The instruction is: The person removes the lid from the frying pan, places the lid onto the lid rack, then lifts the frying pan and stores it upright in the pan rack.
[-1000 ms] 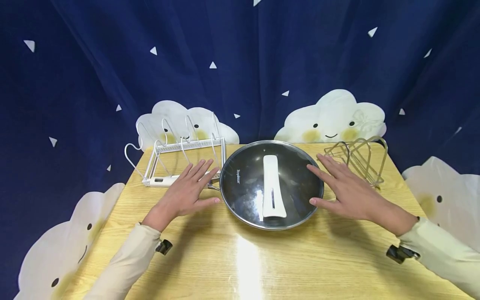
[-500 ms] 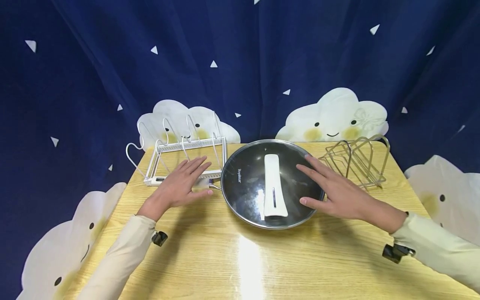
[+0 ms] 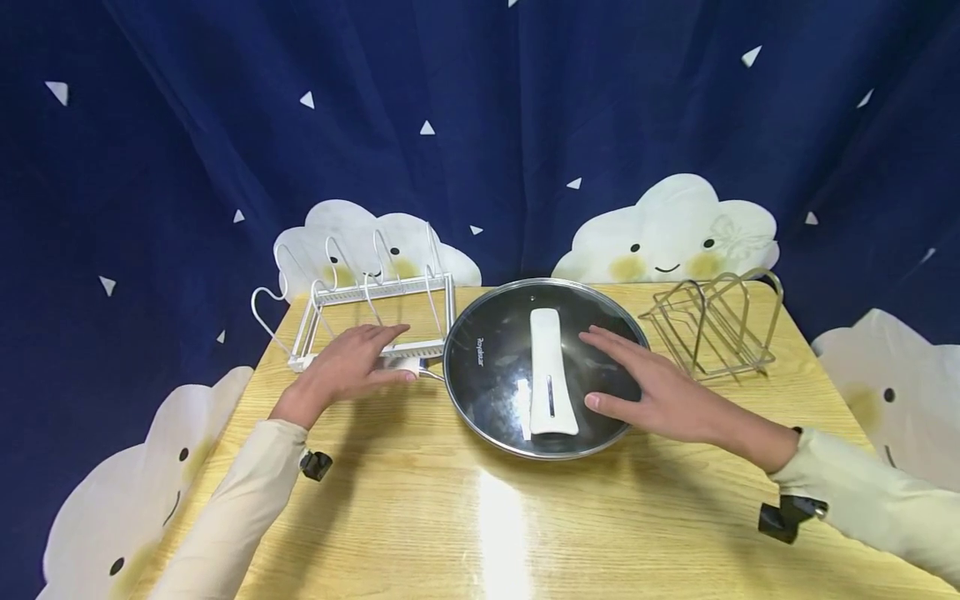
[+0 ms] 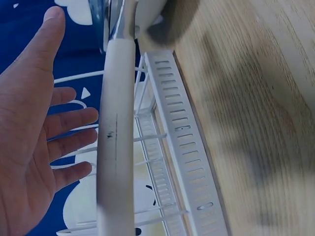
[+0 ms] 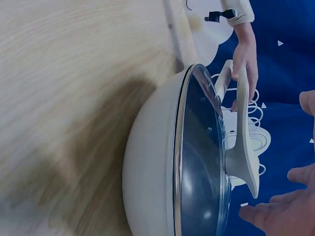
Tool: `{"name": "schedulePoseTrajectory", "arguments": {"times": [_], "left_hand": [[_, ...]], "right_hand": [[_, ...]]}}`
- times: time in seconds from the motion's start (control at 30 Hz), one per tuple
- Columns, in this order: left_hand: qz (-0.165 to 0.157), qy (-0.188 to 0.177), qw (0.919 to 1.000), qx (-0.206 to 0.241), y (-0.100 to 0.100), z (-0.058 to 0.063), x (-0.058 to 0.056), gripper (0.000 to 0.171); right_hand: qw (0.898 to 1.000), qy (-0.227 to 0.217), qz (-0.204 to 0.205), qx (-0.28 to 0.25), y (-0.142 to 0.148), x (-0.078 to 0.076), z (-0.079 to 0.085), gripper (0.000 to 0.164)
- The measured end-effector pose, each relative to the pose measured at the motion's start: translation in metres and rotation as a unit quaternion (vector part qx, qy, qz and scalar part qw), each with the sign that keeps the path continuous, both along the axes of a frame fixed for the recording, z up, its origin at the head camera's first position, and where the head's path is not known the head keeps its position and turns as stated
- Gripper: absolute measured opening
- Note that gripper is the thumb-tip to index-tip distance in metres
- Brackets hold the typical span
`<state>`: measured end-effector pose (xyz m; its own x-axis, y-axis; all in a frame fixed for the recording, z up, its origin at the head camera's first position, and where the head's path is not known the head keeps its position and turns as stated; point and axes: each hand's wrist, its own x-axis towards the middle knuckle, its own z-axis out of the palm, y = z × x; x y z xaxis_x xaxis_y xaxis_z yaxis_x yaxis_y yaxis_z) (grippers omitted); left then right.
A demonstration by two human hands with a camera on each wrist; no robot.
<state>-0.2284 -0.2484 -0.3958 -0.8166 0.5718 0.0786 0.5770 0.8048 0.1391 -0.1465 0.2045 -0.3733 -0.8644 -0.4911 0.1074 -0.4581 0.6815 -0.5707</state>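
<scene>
In the middle of the table stands a white pan (image 5: 150,162) with a dark glass lid (image 3: 495,392) on it. Across the lid's top runs a long white lid handle (image 3: 549,375). The pan's white handle (image 4: 117,132) points left, toward the white rack. Over that handle hovers my left hand (image 3: 341,367), fingers extended, with a gap to the handle in the left wrist view. My right hand (image 3: 667,396) is above the lid's right side, thumb and fingers spread, beside the lid handle and holding nothing.
A white wire rack (image 3: 375,287) with upright loops stands at the back left, right behind the pan handle. At the back right is a metal wire rack (image 3: 727,325). A blue curtain (image 3: 480,108) with clouds hangs behind the wooden table (image 3: 420,517).
My right hand has moved left, from the lid's right rim to over the lid. The left hand has shifted slightly left and back over the pan handle. The pan stays put.
</scene>
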Motion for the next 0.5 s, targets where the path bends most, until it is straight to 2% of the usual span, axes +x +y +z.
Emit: {"name": "schedulePoseTrajectory", "arguments": {"times": [0.13, 0.27, 0.5], "left_hand": [[0.011, -0.014, 0.9998, 0.012, -0.005, -0.004, -0.003, 0.085], [0.017, -0.023, 0.9995, 0.016, -0.011, -0.009, -0.006, 0.08], [0.007, -0.032, 0.9991, 0.026, -0.017, -0.015, -0.008, 0.07]], "right_hand": [[0.996, -0.055, -0.001, -0.068, -0.005, 0.001, 0.0, 0.075], [0.98, -0.119, 0.002, -0.157, -0.01, 0.001, -0.002, 0.074], [0.96, -0.168, -0.004, -0.223, -0.019, 0.002, -0.005, 0.069]]}}
